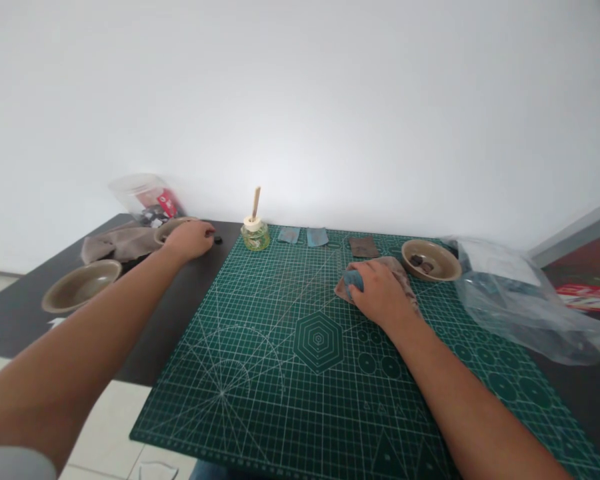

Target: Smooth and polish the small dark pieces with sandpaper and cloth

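Note:
My right hand (373,288) is closed round a small blue-grey item (353,282) and rests on a folded brownish cloth (397,268) on the green cutting mat (260,300). At the back left, my left hand (193,239) reaches over the right side of a tan bowl (164,233), its fingers curled. Whatever those fingers hold, if anything, is too small to name. A small black piece (218,240) lies just right of them on the dark table. Two bluish cloth squares (289,235) (317,237) and a brown square (363,247) lie along the mat's back edge.
A glass jar (255,235) with a stick stands at the mat's back left. At the right are a bowl (443,261) with dark pieces and a clear plastic bag (510,300). Another bowl (83,285), a grey-brown cloth (120,244) and a plastic container (147,195) stand left.

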Demonstrator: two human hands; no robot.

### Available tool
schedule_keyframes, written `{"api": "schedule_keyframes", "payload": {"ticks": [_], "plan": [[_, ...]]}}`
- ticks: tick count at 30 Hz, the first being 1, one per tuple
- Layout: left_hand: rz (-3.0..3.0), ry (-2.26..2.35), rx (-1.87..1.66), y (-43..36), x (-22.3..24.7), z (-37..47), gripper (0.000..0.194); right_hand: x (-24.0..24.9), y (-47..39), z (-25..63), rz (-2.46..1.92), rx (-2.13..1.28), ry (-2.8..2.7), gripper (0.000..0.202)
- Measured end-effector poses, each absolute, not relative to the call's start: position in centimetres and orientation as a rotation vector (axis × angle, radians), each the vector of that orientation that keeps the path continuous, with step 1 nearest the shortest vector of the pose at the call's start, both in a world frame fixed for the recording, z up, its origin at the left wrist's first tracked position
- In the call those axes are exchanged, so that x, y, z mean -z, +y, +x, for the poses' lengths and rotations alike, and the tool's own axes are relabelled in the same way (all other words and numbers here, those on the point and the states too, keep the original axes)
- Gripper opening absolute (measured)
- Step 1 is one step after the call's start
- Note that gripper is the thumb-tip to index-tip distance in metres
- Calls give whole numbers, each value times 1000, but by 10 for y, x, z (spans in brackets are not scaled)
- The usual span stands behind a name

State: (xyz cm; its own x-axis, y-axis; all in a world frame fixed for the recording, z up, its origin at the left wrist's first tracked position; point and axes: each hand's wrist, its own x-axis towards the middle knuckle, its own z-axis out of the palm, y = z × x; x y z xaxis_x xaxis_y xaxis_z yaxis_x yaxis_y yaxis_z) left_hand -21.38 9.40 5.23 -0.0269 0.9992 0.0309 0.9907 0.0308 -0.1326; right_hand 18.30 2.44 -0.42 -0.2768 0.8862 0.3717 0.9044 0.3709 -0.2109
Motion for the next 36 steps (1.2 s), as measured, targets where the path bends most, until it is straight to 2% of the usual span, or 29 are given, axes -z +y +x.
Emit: {"api": "schedule_keyframes", "payload": {"ticks": [7, 15, 21, 25, 31, 33, 36], "plan": [[-2151, -2195, -306, 117, -34, -206, 41, -2, 19, 178, -1411, -95, -2184, 48], [-2050, -2250, -266, 110, -31, -198, 38, 2, 24, 177, -1592, -193, -2253, 42], [-2295, -2169, 446, 65, -48, -123, 33, -2, 23, 179, -1566, -246, -2191, 28], [-2508, -2166, 957, 17, -48, -58, 30, -7, 22, 184, -1612, -232, -2100, 27], [-2945, -2032, 1278, -7, -33, 8, 17, -8, 23, 191, -1637, -186, -2008, 32], [-2961, -2202, 1579, 5, -27, 18, 19, -10, 22, 192, -1648, -164, -1971, 33], [-2757, -2424, 2270, 26, -13, 22, 26, -13, 22, 193, -1652, -130, -1931, 35]]}}
